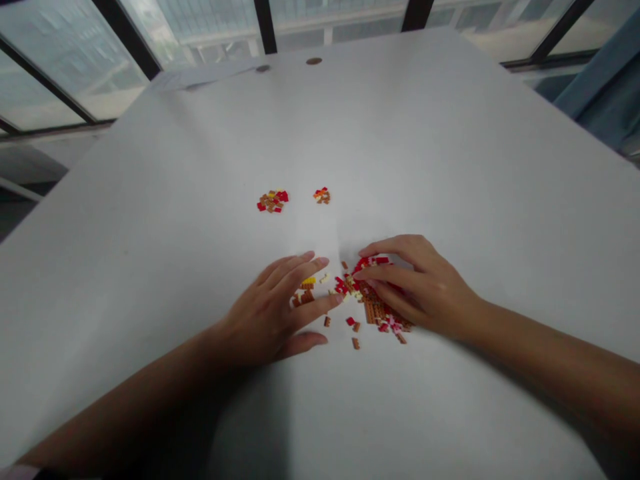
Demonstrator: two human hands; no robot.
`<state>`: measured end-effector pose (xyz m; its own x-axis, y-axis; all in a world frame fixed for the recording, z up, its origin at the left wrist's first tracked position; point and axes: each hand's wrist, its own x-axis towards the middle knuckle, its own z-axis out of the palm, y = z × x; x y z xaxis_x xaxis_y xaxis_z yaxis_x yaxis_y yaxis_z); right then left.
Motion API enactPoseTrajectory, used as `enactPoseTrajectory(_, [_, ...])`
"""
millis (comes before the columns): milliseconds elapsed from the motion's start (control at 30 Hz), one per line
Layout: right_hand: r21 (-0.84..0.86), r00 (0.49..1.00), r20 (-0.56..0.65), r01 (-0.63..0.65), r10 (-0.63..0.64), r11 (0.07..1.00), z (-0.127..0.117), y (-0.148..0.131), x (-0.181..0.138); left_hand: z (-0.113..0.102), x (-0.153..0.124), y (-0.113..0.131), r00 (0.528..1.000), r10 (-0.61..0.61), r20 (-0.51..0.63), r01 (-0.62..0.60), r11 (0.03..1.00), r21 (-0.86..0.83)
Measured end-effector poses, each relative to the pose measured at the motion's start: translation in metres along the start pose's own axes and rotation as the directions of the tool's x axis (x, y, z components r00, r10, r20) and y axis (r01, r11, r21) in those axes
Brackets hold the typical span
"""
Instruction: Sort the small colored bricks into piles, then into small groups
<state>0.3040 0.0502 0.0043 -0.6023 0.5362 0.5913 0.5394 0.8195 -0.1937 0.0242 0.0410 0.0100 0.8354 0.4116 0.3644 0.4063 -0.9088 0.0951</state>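
A heap of small building bricks (376,309), mostly brown and red with some pink and cream, lies on the white table. My right hand (425,287) rests over the heap, its fingers spread across the bricks and hiding part of them. To its left, my left hand (285,307) hovers or rests with fingers apart over a smaller scatter of brown and yellow bricks (306,293), partly covered by the fingers. Between and in front of the hands are a few loose bricks (355,343). No brick shows gripped in either hand.
Farther back on the white table (450,167) lie two small groups: a wider pile of red and brown pieces (273,201) and a smaller orange-brown pile (323,195). Two round table holes (314,61) sit near the far edge. Windows stand beyond; blue curtain (600,80) hangs at right.
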Motion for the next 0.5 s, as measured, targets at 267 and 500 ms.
enactPoseTrajectory(267, [0.023, 0.996, 0.044, -0.074, 0.072, 0.997, -0.0002, -0.0014, -0.0019, -0.0032, -0.0007, -0.0008, 1.0, -0.002, -0.022, 0.002, 1.0, -0.006])
enactPoseTrajectory(500, [0.039, 0.994, 0.07, -0.091, 0.089, 0.995, -0.0008, 0.0002, -0.0024, -0.0038, 0.001, -0.0009, 1.0, -0.012, -0.016, 0.012, 1.0, -0.005])
